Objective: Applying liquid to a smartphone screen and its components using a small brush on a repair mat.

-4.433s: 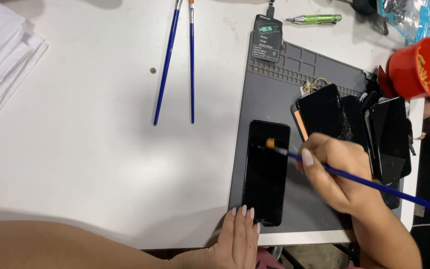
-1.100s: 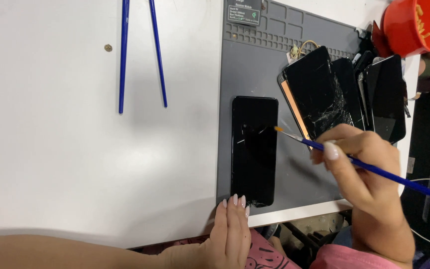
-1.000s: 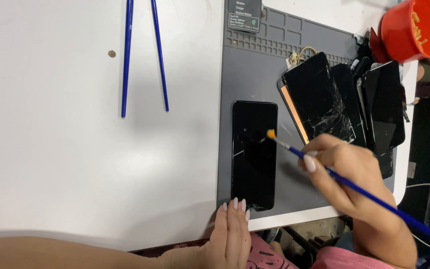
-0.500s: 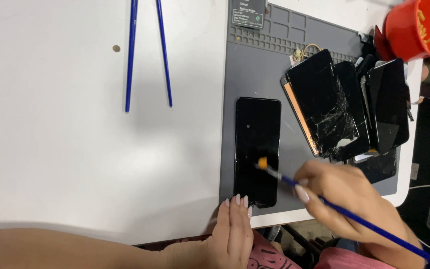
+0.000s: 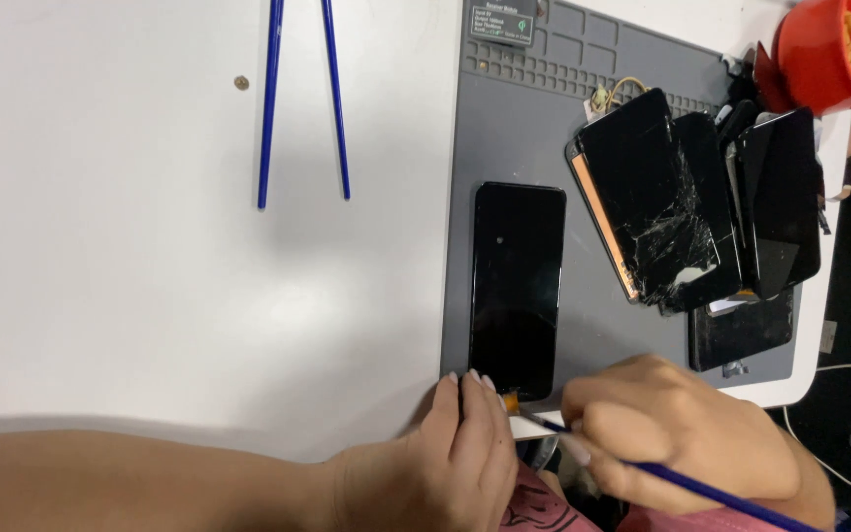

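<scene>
While the right hand (image 5: 682,443) is down at the near edge of the table, it's got a thin blue brush (image 5: 642,465) pinched in its fingers, closed tight around the handle, and the little orange tip sits right at the near end of the black phone (image 5: 516,286). That phone lies flat and face up on the gray mat (image 5: 603,325), long side running near to far, pretty much at the mat's left side. The left hand (image 5: 470,453) rests flat at the near-left corner of the mat with fingers together and straight, the fingertips right at the near end of the phone and holding nothing. Off to the right on the mat there's a pile of other phones; the top one, a cracked phone (image 5: 657,202), has a badly shattered screen, with more dark screens overlapping beside it. A red cup (image 5: 834,49) sits at the far right corner. Over on the bare white table (image 5: 150,296), far left of the mat, two more blue brushes (image 5: 302,99) lie side by side, well apart from both hands.
</scene>
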